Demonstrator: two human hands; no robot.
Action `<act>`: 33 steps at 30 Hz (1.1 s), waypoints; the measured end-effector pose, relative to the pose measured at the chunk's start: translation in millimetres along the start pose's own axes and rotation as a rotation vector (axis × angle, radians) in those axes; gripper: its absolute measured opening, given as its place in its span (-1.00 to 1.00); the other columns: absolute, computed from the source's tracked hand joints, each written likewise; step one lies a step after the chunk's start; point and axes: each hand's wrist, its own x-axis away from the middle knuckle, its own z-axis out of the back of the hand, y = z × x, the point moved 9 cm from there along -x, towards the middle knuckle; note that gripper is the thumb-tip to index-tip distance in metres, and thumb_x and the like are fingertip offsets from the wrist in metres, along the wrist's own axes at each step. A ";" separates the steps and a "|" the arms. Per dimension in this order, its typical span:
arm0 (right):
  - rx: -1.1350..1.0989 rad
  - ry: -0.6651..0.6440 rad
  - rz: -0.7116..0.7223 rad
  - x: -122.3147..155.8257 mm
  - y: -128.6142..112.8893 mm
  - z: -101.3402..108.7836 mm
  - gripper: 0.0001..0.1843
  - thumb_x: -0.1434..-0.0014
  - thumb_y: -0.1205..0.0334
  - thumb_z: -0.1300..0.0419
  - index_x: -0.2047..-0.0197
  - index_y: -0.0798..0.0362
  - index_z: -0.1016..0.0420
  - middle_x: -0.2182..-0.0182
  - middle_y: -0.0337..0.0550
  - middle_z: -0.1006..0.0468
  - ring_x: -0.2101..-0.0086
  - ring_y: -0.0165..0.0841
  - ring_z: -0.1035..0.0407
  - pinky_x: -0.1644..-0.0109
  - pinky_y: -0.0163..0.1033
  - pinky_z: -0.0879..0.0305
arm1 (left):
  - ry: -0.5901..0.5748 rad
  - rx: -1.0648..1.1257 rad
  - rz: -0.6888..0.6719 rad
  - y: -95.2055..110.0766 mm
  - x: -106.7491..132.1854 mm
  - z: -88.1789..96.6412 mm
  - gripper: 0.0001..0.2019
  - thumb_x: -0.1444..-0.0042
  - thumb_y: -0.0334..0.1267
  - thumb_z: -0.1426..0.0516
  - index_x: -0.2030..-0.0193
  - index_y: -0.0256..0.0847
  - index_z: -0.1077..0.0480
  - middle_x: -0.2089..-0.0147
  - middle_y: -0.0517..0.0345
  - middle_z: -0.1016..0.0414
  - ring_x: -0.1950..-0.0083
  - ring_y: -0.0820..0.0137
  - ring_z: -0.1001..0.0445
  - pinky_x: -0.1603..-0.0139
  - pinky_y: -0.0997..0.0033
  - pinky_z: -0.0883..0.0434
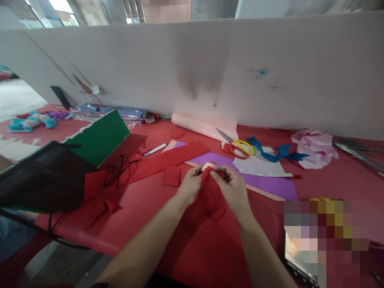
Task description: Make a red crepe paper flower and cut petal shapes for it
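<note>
Well, facing a pale wall (144,64), over a red table (345,180), the left hand (191,185) and right hand (234,186) pinch red cloth (209,190) between them, its lower edge lost against the red, a phone (295,251) partly blurred out.

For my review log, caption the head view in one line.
Left hand and right hand hold red cloth and a pink piece, scissors lying beyond.

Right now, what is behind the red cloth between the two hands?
A pale pink piece shows past the top of the red cloth, with a purple sheet farther back. Whether the pink piece continues behind the cloth cannot be seen; the cloth covers it.
</note>
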 end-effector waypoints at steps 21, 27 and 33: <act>-0.095 0.073 -0.039 -2.3 9.0 11.6 -0.77 -0.03 0.11 -0.35 0.29 0.01 -0.44 0.35 -0.22 -0.53 0.34 -0.35 -0.39 0.23 -0.23 -0.29 | -0.085 0.018 0.034 2.7 2.5 -5.9 -0.62 0.07 -0.15 -0.34 0.10 -0.25 -0.58 0.09 -0.06 -0.61 0.02 0.22 -0.53 -0.05 0.30 -0.37; -0.132 0.043 -0.078 -3.9 14.8 4.9 -0.73 0.01 0.08 -0.36 0.30 0.03 -0.44 0.37 -0.18 -0.57 0.34 -0.32 -0.43 0.24 -0.22 -0.32 | -0.064 -0.061 0.025 6.2 4.4 -3.5 -0.64 0.12 -0.20 -0.38 0.15 -0.27 -0.58 0.16 -0.03 -0.62 0.12 0.27 -0.54 0.05 0.35 -0.39; -0.161 0.029 -0.097 -3.7 20.0 0.1 -0.71 0.03 0.07 -0.38 0.29 0.03 -0.48 0.34 -0.20 -0.58 0.35 -0.34 -0.41 0.21 -0.21 -0.32 | 0.058 -0.027 0.044 4.9 0.6 7.2 -0.72 0.12 -0.20 -0.38 0.26 -0.32 -0.60 0.31 -0.01 -0.63 0.30 0.36 -0.54 0.17 0.40 -0.40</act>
